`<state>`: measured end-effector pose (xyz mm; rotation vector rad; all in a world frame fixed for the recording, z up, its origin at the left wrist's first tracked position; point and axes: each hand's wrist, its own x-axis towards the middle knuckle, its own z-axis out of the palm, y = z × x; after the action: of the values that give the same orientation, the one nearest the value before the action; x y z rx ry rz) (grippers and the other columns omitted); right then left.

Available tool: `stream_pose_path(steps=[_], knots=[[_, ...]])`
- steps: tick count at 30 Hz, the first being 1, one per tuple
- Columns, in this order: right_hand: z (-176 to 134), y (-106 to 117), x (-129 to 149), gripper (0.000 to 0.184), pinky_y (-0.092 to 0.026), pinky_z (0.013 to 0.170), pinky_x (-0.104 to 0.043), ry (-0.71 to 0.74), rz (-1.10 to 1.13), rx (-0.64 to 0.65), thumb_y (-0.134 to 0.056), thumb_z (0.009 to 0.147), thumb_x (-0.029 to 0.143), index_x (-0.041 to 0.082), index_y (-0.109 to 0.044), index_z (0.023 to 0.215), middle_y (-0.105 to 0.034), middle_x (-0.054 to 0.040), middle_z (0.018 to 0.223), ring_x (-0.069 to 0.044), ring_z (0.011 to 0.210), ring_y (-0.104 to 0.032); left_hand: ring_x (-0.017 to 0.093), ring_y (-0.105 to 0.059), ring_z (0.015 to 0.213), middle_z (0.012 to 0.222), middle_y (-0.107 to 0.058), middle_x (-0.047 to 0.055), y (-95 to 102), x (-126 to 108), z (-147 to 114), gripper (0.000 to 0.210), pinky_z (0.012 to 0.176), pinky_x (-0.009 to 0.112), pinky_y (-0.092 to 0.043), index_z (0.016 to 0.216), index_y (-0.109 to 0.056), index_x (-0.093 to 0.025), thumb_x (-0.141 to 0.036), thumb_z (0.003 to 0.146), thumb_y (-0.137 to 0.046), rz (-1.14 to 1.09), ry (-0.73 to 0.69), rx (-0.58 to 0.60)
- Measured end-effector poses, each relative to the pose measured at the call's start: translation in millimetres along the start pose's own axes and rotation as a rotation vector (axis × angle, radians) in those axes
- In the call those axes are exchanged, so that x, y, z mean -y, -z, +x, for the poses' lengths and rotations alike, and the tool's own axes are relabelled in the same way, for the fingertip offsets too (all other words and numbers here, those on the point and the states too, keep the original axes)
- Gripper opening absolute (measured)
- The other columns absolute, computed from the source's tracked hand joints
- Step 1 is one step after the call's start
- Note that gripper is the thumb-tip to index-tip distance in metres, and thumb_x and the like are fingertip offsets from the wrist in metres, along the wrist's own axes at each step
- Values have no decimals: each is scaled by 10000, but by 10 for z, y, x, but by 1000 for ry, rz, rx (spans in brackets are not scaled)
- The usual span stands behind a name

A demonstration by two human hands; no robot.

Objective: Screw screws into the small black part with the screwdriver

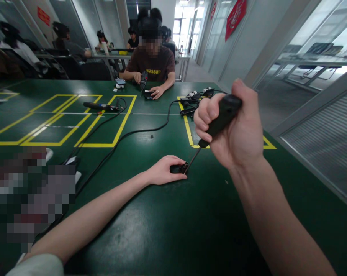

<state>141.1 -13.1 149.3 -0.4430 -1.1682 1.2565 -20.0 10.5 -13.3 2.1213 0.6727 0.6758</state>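
Observation:
My right hand (231, 119) is wrapped round the thick black handle of a screwdriver (223, 115), thumb on the handle's end. The thin metal shaft slants down to the left. Its tip meets a small black part (178, 168) on the table; whether it sits in a screw is too small to tell. My left hand (167, 170) grips that black part between thumb and fingers, low against the green table top. Fingers hide much of the part, so its exact kind cannot be made out.
A black cable (133, 132) winds over the green table (150, 230). Black devices (190, 100) lie beyond my right hand, near yellow tape outlines (116, 145). A dark pen-like tool (101, 106) rests left of centre. Opposite, a person (150, 61) holds a power drill (144, 78). Blurred objects (47, 191) lie at left.

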Motion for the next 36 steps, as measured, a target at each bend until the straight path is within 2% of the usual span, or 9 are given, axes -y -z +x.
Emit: stream_pose_path(steps=[5, 10, 14, 18, 21, 24, 27, 32, 36], knots=[[11, -67, -47, 706, -178, 299, -206, -9, 58, 145, -519, 922, 799, 220, -441, 527, -245, 82, 415, -66, 330, -215, 248, -713, 1098, 1134, -792, 98, -5, -5, 1, 260, 1056, 389, -516, 1069, -777, -178, -358, 882, -800, -2, 6, 8], [-42, -85, -59, 637, -105, 290, -187, 68, 46, 185, -654, 825, 814, 228, -492, 636, -226, 124, 388, -37, 303, -118, 249, -716, 1082, 1117, -795, 98, -3, -19, 5, 247, 1046, 391, -521, 1055, -781, -174, -357, 889, -791, -4, -3, 7], [-38, -2, -15, 562, -129, 302, -179, 98, 49, 206, -616, 963, 636, 211, -505, 612, -343, 88, 475, -33, 316, -190, 258, -713, 1107, 1149, -791, 107, -3, -5, 6, 258, 1051, 394, -517, 1047, -783, -169, -357, 872, -810, 9, -2, -8], [20, 16, 12, 542, -259, 356, -221, 69, 20, 166, -671, 917, 602, 210, -536, 569, -404, 38, 560, -88, 438, -332, 255, -712, 1110, 1153, -788, 108, -3, 1, 3, 261, 1053, 389, -516, 1052, -782, -169, -362, 878, -805, 9, 1, -6], [37, -58, -8, 441, -236, 377, -236, 25, 41, 85, -701, 895, 594, 232, -586, 671, -383, 48, 520, -116, 459, -285, 252, -713, 1097, 1128, -792, 104, -2, -5, 0, 263, 1052, 393, -519, 1054, -779, -171, -368, 882, -800, 4, 6, 6], [23, -140, -38, 452, -180, 337, -233, 63, 53, 32, -638, 931, 634, 264, -523, 698, -359, 76, 440, -113, 383, -218, 255, -712, 1111, 1139, -793, 104, -3, -14, -2, 262, 1066, 399, -514, 1064, -778, -175, -355, 875, -806, 0, 12, 2], [1, -177, -49, 505, -146, 305, -212, 62, 15, 60, -567, 961, 683, 265, -489, 687, -308, 100, 375, -91, 312, -168, 258, -709, 1128, 1143, -795, 101, -1, -22, -2, 261, 1081, 404, -508, 1070, -778, -180, -350, 874, -806, -2, 10, 1], [-16, -141, -59, 576, -115, 291, -235, 121, -10, 88, -597, 860, 804, 276, -464, 671, -251, 116, 346, -89, 275, -131, 259, -708, 1125, 1147, -794, 100, -1, -24, -3, 273, 1077, 402, -506, 1084, -777, -177, -340, 868, -813, 16, 11, 1], [-2, -82, -70, 411, -140, 291, -251, 161, -3, 148, -677, 916, 590, 283, -512, 699, -324, 109, 354, -99, 270, -169, 257, -711, 1111, 1158, -786, 98, -10, -9, -10, 345, 1063, 402, -510, 1140, -764, -177, -354, 852, -832, 30, 31, -11]])
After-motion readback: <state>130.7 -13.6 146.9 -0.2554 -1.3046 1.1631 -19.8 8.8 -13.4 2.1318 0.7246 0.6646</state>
